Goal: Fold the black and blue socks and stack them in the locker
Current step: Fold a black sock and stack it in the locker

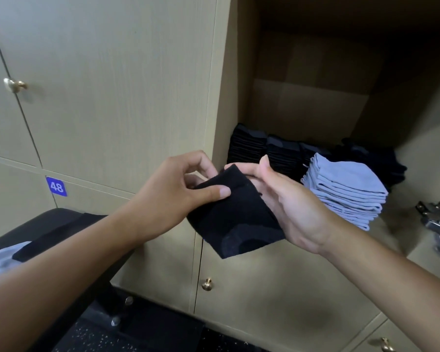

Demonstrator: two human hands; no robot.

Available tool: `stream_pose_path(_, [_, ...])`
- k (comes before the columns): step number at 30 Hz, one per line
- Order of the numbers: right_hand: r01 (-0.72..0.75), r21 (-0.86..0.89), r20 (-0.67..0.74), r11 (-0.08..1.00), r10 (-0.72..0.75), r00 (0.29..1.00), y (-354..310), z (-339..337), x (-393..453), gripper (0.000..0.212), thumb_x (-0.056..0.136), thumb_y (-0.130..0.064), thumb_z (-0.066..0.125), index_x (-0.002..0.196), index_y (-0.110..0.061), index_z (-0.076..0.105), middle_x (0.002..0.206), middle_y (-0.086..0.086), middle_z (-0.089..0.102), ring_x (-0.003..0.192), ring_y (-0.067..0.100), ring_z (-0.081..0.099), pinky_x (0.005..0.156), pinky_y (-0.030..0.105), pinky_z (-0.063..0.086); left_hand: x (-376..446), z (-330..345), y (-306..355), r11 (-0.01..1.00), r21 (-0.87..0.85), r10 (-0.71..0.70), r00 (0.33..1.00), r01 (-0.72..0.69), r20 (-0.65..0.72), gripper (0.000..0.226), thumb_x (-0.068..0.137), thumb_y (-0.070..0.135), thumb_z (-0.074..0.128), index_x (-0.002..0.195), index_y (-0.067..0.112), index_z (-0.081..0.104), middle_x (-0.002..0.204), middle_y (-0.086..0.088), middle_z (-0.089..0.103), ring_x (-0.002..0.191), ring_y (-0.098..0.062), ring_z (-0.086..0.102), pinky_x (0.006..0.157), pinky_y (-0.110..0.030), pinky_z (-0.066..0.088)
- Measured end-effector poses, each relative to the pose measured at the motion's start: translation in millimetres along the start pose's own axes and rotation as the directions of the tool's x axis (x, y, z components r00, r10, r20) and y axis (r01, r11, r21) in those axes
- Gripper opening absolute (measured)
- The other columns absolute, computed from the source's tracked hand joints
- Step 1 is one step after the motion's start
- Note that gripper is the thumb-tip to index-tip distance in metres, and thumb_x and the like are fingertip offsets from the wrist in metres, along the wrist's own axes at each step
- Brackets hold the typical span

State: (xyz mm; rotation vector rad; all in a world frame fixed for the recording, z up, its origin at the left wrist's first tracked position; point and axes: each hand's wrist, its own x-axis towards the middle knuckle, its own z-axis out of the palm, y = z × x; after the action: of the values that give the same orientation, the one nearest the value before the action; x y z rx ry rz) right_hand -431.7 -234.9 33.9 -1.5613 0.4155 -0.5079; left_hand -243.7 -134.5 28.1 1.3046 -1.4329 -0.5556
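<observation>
Hands point(173, 189) point(285, 207) pinching black sock point(234, 219), locker point(302, 102) roomy above stacks point(346, 191)

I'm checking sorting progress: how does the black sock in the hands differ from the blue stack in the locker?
The black sock is one dark piece, held outside the locker between the left hand and right hand; the blue stack is pale, many folded pieces piled up. The sock hangs tilted in the air; the stack lies flat on the locker shelf, untouched. Both are folded socks.
</observation>
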Motion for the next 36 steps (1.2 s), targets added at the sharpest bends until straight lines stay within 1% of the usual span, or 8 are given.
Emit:
stream_pose_path(7, [-0.037,-0.399,-0.099,0.916,-0.002,0.995,16,-12,0,0.026,0.091,-0.03,0.075,0.115,-0.022,0.069,0.112,-0.001,0.075,0.108,0.016,0.071,0.104,0.046,0.051,7,-1,-17,0.976,-0.158,-0.179,0.969,0.152,-0.172,0.031,0.08,0.024,0.083,0.09,0.007,0.059,0.093,-0.002,0.075,0.079,-0.028,0.074,0.072,-0.041,0.056])
stream_pose_path(12, [0.004,-0.339,-0.29,0.941,-0.109,0.951,14,-20,2,0.017,0.09,-0.016,0.075,0.1,-0.003,0.069,0.101,0.01,0.077,0.096,0.025,0.073,0.089,0.043,0.056,14,1,-25,0.908,-0.326,-0.308,0.947,0.264,-0.091,0.055,0.071,0.027,0.085,0.12,0.021,0.062,0.104,-0.007,0.077,0.093,-0.029,0.076,0.083,-0.046,0.057])
stream_pose_path(16, [0.01,-0.236,-0.367,0.972,-0.099,0.925,12,-26,-1,0.009,0.096,-0.014,0.068,0.104,-0.011,0.071,0.099,0.003,0.079,0.094,0.015,0.075,0.077,0.026,0.058,15,9,-24,0.916,-0.297,-0.274,0.961,0.269,0.023,0.019,0.096,0.02,0.065,0.112,0.018,0.074,0.107,-0.012,0.076,0.102,-0.029,0.073,0.081,-0.039,0.057])
stream_pose_path(21, [0.041,-0.302,-0.493,0.952,-0.193,0.848,16,-29,0,0.021,0.099,-0.023,0.064,0.099,-0.002,0.065,0.098,0.023,0.073,0.082,0.024,0.069,0.075,0.039,0.054,19,21,-21,0.907,-0.311,-0.288,0.957,0.284,0.036,0.016,0.097,0.023,0.062,0.108,0.021,0.075,0.109,-0.016,0.071,0.105,-0.031,0.071,0.079,-0.038,0.06])
stream_pose_path(24, [0.033,-0.382,-0.532,0.924,-0.249,0.81,17,-29,0,0.032,0.099,-0.032,0.06,0.1,0.0,0.061,0.098,0.025,0.069,0.09,0.04,0.069,0.081,0.053,0.054,23,29,-20,0.886,-0.334,-0.314,0.946,0.321,0.075,0.023,0.1,0.026,0.059,0.119,0.019,0.069,0.114,-0.01,0.074,0.112,-0.037,0.067,0.092,-0.05,0.059])
stream_pose_path(28, [0.028,-0.399,-0.557,0.917,-0.266,0.787,12,-30,-3,0.016,0.102,-0.03,0.058,0.115,-0.021,0.061,0.096,0.006,0.075,0.092,0.023,0.072,0.084,0.041,0.057,28,42,-18,0.864,-0.367,-0.349,0.935,0.344,0.055,0.025,0.102,0.028,0.058,0.122,0.013,0.063,0.113,-0.015,0.074,0.106,-0.037,0.071,0.087,-0.049,0.06])
stream_pose_path(31, [-0.011,-0.402,-0.529,0.916,-0.223,0.819,7,-32,-8,0.048,0.096,-0.035,0.066,0.135,-0.043,0.038,0.103,0.011,0.073,0.097,0.026,0.07,0.094,0.04,0.054,32,52,-18,0.837,-0.426,-0.379,0.925,0.344,0.003,0.02,0.102,0.024,0.06,0.117,0.012,0.061,0.102,-0.007,0.078,0.092,-0.023,0.076,0.065,-0.033,0.062])
stream_pose_path(36, [0.025,-0.523,-0.405,0.852,-0.274,0.872,1,-37,-16,0.033,0.091,-0.027,0.072,0.115,-0.041,0.054,0.111,-0.002,0.068,0.104,0.022,0.065,0.099,0.05,0.051,41,63,-21,0.823,-0.469,-0.396,0.916,0.32,-0.071,0.017,0.1,0.024,0.062,0.11,0.01,0.058,0.087,-0.002,0.079,0.089,-0.022,0.075,0.067,-0.033,0.056])
